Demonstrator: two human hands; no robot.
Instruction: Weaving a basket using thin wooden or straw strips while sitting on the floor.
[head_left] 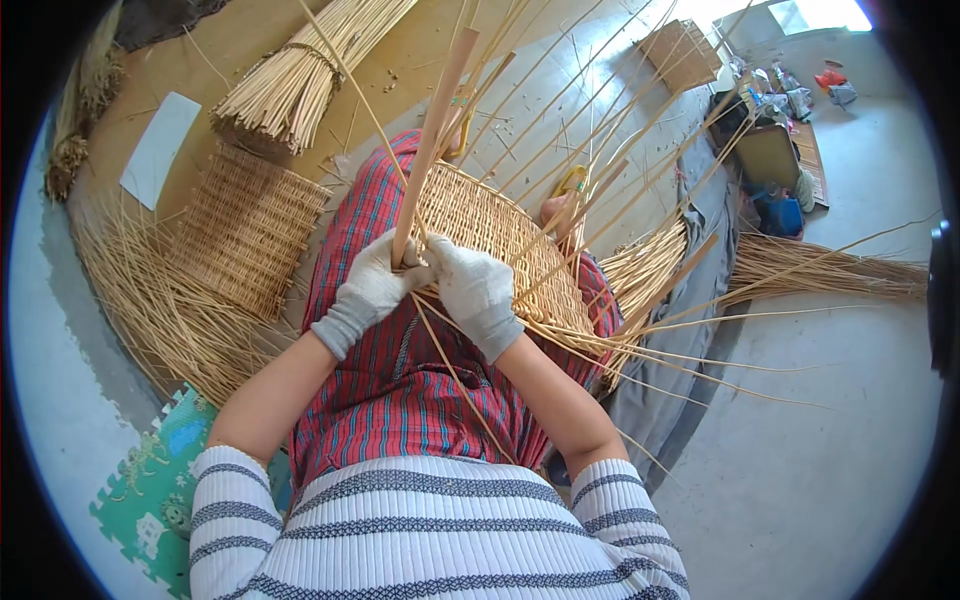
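Observation:
On my lap, over red plaid trousers, lies a half-woven wicker panel with long loose rods fanning out beyond it. My left hand, in a white knit glove, grips the base of a wide pale flat stake standing up at the panel's left corner. My right hand, gloved too, meets the left one there, its fingers closed around the weave's corner; what exactly they pinch is hidden. Thin rods pass under both hands and trail toward me and to the right.
A finished woven piece and loose rods lie left, with a tied bundle, white sheet and green foam mats. Rod bundles lie right; a cardboard box and clutter stand behind.

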